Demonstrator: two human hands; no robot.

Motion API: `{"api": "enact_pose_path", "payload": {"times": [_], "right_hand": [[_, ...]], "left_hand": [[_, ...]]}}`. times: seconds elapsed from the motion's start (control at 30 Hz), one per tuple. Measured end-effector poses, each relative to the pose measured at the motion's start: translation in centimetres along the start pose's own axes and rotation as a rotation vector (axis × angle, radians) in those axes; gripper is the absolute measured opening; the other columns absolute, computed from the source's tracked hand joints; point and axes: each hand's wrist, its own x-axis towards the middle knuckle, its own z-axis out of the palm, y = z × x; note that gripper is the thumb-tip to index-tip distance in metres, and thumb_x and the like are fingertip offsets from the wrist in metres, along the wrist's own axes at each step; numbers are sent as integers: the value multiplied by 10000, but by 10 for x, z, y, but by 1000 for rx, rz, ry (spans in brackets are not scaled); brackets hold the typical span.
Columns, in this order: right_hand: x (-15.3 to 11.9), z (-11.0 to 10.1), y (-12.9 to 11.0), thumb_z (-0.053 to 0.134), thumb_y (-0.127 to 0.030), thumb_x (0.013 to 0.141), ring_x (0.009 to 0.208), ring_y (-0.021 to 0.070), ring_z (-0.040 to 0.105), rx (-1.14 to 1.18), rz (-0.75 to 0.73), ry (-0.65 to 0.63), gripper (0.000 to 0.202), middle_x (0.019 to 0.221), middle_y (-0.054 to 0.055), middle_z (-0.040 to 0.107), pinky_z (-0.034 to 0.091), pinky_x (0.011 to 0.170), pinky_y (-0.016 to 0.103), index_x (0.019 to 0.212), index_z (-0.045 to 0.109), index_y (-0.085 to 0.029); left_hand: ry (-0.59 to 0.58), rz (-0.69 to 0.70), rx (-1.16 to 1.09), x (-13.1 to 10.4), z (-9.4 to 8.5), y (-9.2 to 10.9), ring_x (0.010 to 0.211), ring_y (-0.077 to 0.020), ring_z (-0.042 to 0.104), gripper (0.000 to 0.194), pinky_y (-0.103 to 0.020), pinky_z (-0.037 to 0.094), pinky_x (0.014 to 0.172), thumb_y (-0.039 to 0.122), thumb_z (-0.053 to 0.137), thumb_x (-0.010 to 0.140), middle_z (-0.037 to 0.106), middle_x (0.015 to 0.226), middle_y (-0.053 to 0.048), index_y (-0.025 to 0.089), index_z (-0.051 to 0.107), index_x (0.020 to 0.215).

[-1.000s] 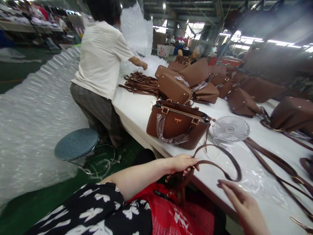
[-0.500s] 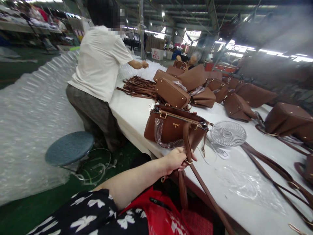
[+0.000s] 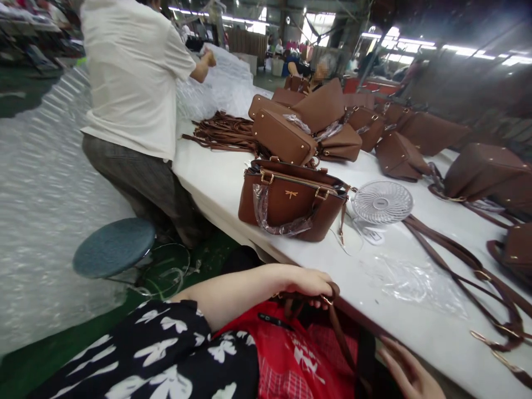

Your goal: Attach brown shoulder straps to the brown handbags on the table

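A brown strap with gold hardware runs from my left hand, whose fingers are wrapped round it above my red apron. My right hand is at the lower right, beside the table edge, with its fingers stretched out and apart; nothing shows in it. Beyond my left hand a brown handbag stands upright on the white table, a gold dragonfly on its front and clear plastic round its handle. A small white fan sits to the right of the bag.
More brown bags lie on the table beside a heap of straps. Loose straps and clear film lie at right. A person stands at left behind a round stool.
My left hand has drawn the strap down and nearer my lap, away from the bag. My right hand has come into view. The person at left has an arm farther over the plastic.
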Motion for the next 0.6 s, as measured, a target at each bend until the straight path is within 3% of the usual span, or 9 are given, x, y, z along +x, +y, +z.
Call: {"api": "enact_pose_path", "payload": {"times": [0.07, 0.1, 0.2, 0.3, 0.33, 0.4, 0.5, 0.53, 0.6], "right_hand": [[7, 29, -25, 646, -573, 786, 1033, 288, 669, 0, -149, -59, 525, 1064, 77, 734, 546, 877, 384, 1191, 652, -239], [10, 44, -40, 629, -547, 807, 1015, 284, 667, -28, -242, -101, 504, 1060, 78, 730, 537, 874, 381, 1195, 645, -226], [15, 79, -76, 571, -491, 862, 858, 256, 661, -138, -417, -160, 321, 920, 80, 720, 524, 787, 357, 970, 677, -208], [21, 88, -85, 520, -515, 893, 749, 221, 625, -82, -400, -97, 334, 802, 61, 691, 502, 691, 316, 852, 651, -210], [23, 85, -83, 526, -536, 885, 745, 214, 619, -24, -364, -50, 355, 791, 57, 687, 500, 683, 305, 842, 651, -207], [28, 78, -76, 554, -579, 851, 745, 200, 615, 139, -244, 105, 396, 785, 46, 684, 505, 678, 287, 855, 653, -196], [32, 62, -64, 552, -616, 836, 654, 181, 604, 413, -26, 324, 436, 736, 16, 655, 509, 609, 289, 932, 617, -196], [32, 57, -59, 527, -626, 848, 607, 179, 592, 454, 3, 366, 445, 710, 8, 641, 500, 570, 294, 961, 600, -201], [31, 48, -51, 500, -646, 854, 541, 185, 567, 445, -20, 400, 466, 672, 2, 619, 474, 511, 310, 999, 580, -210]], "left_hand": [[-35, -40, 26, 11, 13, -9, 513, -123, 505, 132, -248, 416, 505, 76, 446, 639, 553, 603, 15, 166, 530, 687], [-12, -66, 5, 14, 18, -13, 508, -131, 508, 171, -255, 428, 503, 76, 458, 622, 544, 594, 24, 171, 541, 737], [36, -92, -133, 12, 24, -21, 533, -152, 536, 290, -273, 456, 515, 89, 476, 619, 537, 600, 37, 176, 562, 882], [4, 38, -201, 2, 15, -23, 681, -153, 598, 250, -286, 502, 653, 113, 499, 696, 610, 728, 9, 158, 598, 920], [67, 104, -196, -1, 10, -24, 743, -147, 606, 214, -286, 506, 725, 137, 521, 736, 631, 787, 3, 157, 606, 931], [335, 218, -166, -4, 1, -27, 840, -137, 604, 154, -279, 485, 838, 217, 551, 812, 653, 874, -8, 160, 606, 945], [775, 245, -133, -6, -8, -37, 783, -133, 590, 170, -257, 479, 788, 292, 474, 886, 629, 782, -9, 161, 573, 840], [843, 231, -97, -6, -9, -41, 718, -129, 572, 219, -247, 472, 733, 296, 435, 901, 599, 706, 0, 165, 550, 768], [862, 228, 24, -10, -6, -48, 590, -116, 503, 339, -233, 432, 639, 320, 381, 924, 513, 567, 21, 180, 480, 632]]}}
